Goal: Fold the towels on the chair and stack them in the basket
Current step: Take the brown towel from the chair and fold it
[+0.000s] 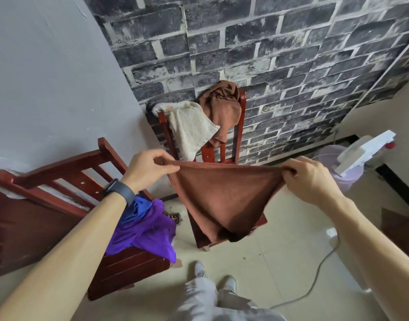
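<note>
Plainly, from the head camera, my left hand pinched one top corner of a brown towel between thumb and curled fingers; my right hand gripped the opposite corner in a closed fist, so both grips were narrow and full of cloth; the hemmed top edge ran nearly taut between them, and the rest hung down in a loose point whose tip was over the seat of the red wooden chair, though I could not tell whether it touched the seat; that chair stood against the grey brick-patterned wall; over its backrest lay a cream towel, draped to the left, and a second brown towel, bunched on the top rail beside it and partly over it; a dark wristband sat on my left wrist; below that arm stood another red chair, with a purple cloth and a blue cloth heaped on its seat; to the right, near the wall, stood a lilac plastic tub with a white object lying across its top; I could not tell whether it was the basket; a pale cable trailed over the tiled floor; my grey trousers and shoes showed at the bottom edge.
</note>
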